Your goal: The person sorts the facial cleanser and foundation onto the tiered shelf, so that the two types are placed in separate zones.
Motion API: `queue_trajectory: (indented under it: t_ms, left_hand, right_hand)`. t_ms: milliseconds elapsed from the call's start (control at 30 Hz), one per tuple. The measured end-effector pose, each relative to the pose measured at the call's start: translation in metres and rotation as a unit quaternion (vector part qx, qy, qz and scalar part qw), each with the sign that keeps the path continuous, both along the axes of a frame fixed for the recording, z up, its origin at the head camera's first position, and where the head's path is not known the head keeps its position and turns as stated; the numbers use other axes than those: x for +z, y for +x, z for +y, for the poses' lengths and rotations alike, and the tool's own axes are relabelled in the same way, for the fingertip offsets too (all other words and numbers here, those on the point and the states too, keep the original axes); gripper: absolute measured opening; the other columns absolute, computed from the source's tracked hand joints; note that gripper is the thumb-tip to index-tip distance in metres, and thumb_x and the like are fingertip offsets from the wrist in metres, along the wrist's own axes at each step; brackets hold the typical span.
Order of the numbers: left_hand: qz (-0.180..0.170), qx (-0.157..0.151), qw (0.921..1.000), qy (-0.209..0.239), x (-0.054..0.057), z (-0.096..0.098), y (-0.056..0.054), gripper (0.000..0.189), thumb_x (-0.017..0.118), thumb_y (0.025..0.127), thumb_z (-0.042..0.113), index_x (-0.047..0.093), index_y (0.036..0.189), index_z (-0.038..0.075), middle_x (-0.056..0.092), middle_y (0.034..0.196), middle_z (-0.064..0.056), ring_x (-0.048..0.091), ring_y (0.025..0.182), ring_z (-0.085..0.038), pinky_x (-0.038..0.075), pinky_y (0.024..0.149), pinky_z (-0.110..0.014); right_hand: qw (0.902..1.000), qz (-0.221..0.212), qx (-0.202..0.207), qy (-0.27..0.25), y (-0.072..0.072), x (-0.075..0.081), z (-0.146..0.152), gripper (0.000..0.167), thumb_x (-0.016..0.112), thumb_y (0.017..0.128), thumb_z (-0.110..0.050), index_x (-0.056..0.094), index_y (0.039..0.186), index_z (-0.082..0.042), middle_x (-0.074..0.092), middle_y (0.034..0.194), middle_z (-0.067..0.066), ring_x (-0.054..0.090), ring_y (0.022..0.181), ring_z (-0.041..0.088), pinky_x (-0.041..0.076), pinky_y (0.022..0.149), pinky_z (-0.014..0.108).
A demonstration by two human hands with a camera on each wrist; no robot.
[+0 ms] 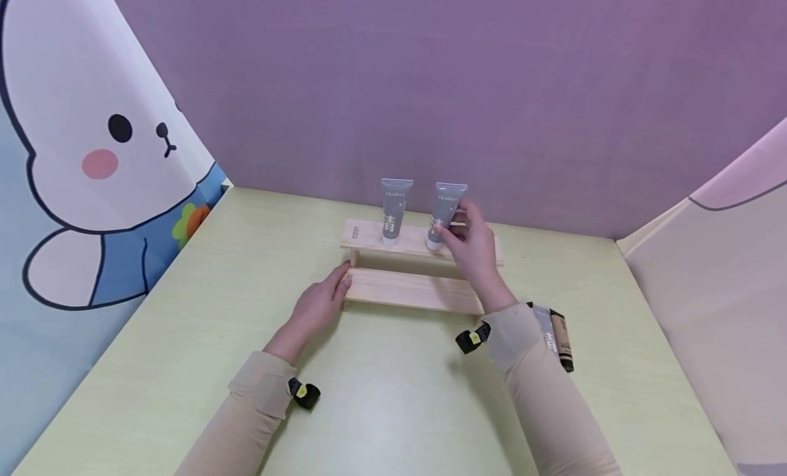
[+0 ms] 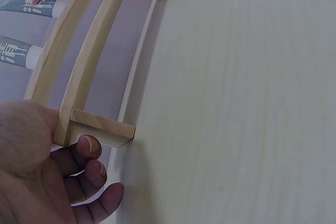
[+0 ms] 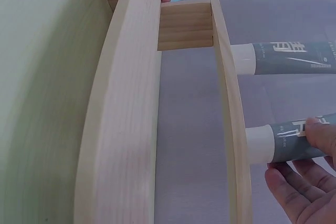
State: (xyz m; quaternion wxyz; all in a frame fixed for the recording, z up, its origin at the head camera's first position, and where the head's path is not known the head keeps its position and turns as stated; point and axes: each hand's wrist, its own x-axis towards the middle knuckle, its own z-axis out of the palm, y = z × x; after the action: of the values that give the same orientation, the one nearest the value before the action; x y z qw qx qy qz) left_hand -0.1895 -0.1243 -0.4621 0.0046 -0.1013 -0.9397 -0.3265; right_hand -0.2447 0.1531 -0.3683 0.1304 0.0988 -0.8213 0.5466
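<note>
A two-step wooden rack [image 1: 413,289] stands on the table. On its upper step, one grey squeeze tube [image 1: 394,210] stands upright on its white cap, left of the middle. To the right, a second grey tube [image 1: 444,213] is pinched between the thumb and fingers of my right hand [image 1: 478,247]. Its white cap [image 3: 260,144] is at the upper step in the right wrist view. My left hand [image 1: 318,304] grips the left end of the lower step; in the left wrist view its fingers [image 2: 90,148] curl by that end, and the thumb is mostly hidden.
On the table right of the rack, partly behind my right sleeve, lie another grey tube [image 1: 544,329] and a brown tube with a black cap [image 1: 562,341]. A purple backdrop [image 1: 430,93] rises behind the table [image 1: 381,394], with a cartoon-print cloth [image 1: 123,210] at left.
</note>
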Motion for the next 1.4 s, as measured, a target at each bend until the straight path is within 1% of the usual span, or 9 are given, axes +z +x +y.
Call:
queue_trajectory:
  t_ms: [133,300,467,600,733,900,1067,1267,1400]
  left_hand:
    - [0.002,-0.002,1.0000,0.003,0.000,0.000,0.000,0.048,0.040,0.107,0.029,0.037,0.150,0.010,0.062,0.120,-0.028,0.061,0.105,-0.046,0.047,0.087,-0.057]
    - [-0.006,-0.001,1.0000,0.002,0.000,0.001,0.000,0.048,0.040,0.106,0.030,0.036,0.151,0.010,0.065,0.112,-0.026,0.062,0.102,-0.045,0.047,0.087,-0.057]
    - [-0.009,0.001,1.0000,0.000,0.002,0.000,0.001,0.049,0.039,0.107,0.031,0.035,0.151,0.011,0.064,0.080,-0.013,0.064,0.088,-0.037,0.049,0.082,-0.054]
    - [-0.008,0.001,1.0000,0.004,0.003,-0.001,0.001,0.049,0.039,0.107,0.031,0.035,0.151,0.011,0.060,0.074,-0.010,0.063,0.086,-0.036,0.048,0.083,-0.054]
    - [-0.008,0.000,1.0000,0.006,0.003,-0.002,0.002,0.049,0.039,0.107,0.030,0.034,0.152,0.011,0.064,0.084,-0.015,0.063,0.091,-0.037,0.047,0.085,-0.055]
    - [-0.012,0.002,0.9999,0.005,0.005,-0.005,0.004,0.050,0.039,0.107,0.031,0.034,0.152,0.011,0.061,0.076,-0.011,0.063,0.087,-0.036,0.047,0.084,-0.055]
    - [-0.008,0.001,1.0000,0.005,0.003,-0.008,0.004,0.049,0.039,0.107,0.031,0.035,0.151,0.010,0.059,0.073,-0.009,0.062,0.083,-0.035,0.048,0.080,-0.053]
    - [-0.003,-0.001,1.0000,0.007,0.002,-0.009,0.005,0.049,0.039,0.107,0.030,0.036,0.151,0.009,0.060,0.074,-0.009,0.062,0.082,-0.034,0.048,0.080,-0.053]
    - [-0.005,0.000,1.0000,0.007,0.003,-0.008,0.005,0.049,0.039,0.107,0.030,0.035,0.151,0.009,0.059,0.073,-0.009,0.062,0.082,-0.034,0.048,0.081,-0.053]
  right_hand:
    - [0.9999,0.002,-0.004,0.014,0.001,0.000,0.001,0.055,0.072,0.089,-0.009,0.046,0.137,-0.006,0.061,0.117,0.018,0.064,0.102,0.031,0.051,0.090,0.038]
    - [0.9987,0.000,-0.004,0.050,0.010,-0.001,0.010,0.059,0.074,0.088,-0.012,0.046,0.141,-0.011,0.061,0.122,0.014,0.063,0.107,0.027,0.051,0.092,0.036]
    - [0.9953,0.009,-0.014,0.095,0.025,0.000,0.033,0.040,0.070,0.091,-0.011,0.057,0.129,-0.005,0.063,0.121,0.014,0.064,0.106,0.027,0.052,0.090,0.037]
    - [0.9899,0.014,-0.025,0.139,0.040,0.000,0.059,0.025,0.066,0.094,-0.011,0.064,0.117,-0.001,0.067,0.114,0.013,0.067,0.098,0.026,0.054,0.084,0.037]
    - [0.9811,0.001,-0.043,0.189,0.057,-0.004,0.087,0.022,0.065,0.095,-0.012,0.066,0.114,-0.002,0.069,0.109,0.013,0.069,0.090,0.026,0.056,0.075,0.038]
    - [0.9697,-0.043,-0.058,0.233,0.077,-0.017,0.115,0.023,0.063,0.096,-0.013,0.065,0.116,-0.003,0.068,0.108,0.015,0.069,0.085,0.027,0.055,0.066,0.034]
    - [0.9585,-0.083,-0.052,0.268,0.093,-0.029,0.137,0.026,0.063,0.095,-0.013,0.063,0.119,-0.001,0.068,0.107,0.017,0.068,0.084,0.028,0.053,0.063,0.034]
    - [0.9412,-0.096,-0.035,0.322,0.110,-0.042,0.157,0.029,0.067,0.090,-0.008,0.063,0.116,0.005,0.070,0.094,0.016,0.068,0.080,0.032,0.054,0.064,0.042]
    - [0.9325,-0.110,-0.037,0.342,0.119,-0.047,0.166,0.029,0.070,0.087,-0.006,0.064,0.112,0.007,0.069,0.086,0.013,0.067,0.076,0.031,0.053,0.059,0.038]
